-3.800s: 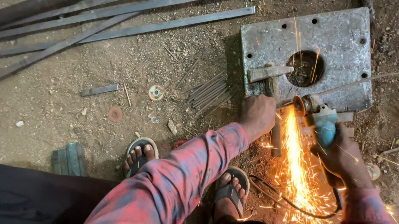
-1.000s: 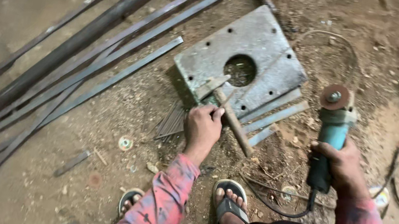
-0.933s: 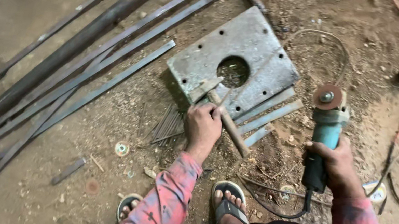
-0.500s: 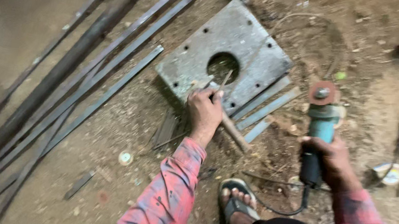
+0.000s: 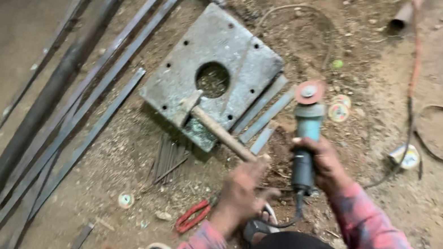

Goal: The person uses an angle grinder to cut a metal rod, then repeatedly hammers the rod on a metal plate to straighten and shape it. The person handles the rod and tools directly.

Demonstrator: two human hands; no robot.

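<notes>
My right hand (image 5: 323,165) grips the teal body of an angle grinder (image 5: 305,144); its reddish disc (image 5: 309,91) faces up and throws no sparks. My left hand (image 5: 240,192) is blurred, just below the end of a hammer's wooden handle (image 5: 223,134), and seems to hold nothing. The hammer's head (image 5: 186,108) rests on a grey steel plate (image 5: 225,51) with a round hole (image 5: 212,79). Several short flat metal strips (image 5: 262,110) lie beside the plate's right edge.
Long steel bars and flat strips (image 5: 66,92) run diagonally along the left. Thin rods (image 5: 168,160), red pliers (image 5: 192,216) and small discs (image 5: 339,111) lie on the dirt. An orange hose (image 5: 415,59), a wire ring (image 5: 442,133) and a tape roll (image 5: 408,156) are at right.
My left hand has come off the hammer handle and drawn back toward my body. The grinder stays in my right hand, and the view has swung closer over the plate.
</notes>
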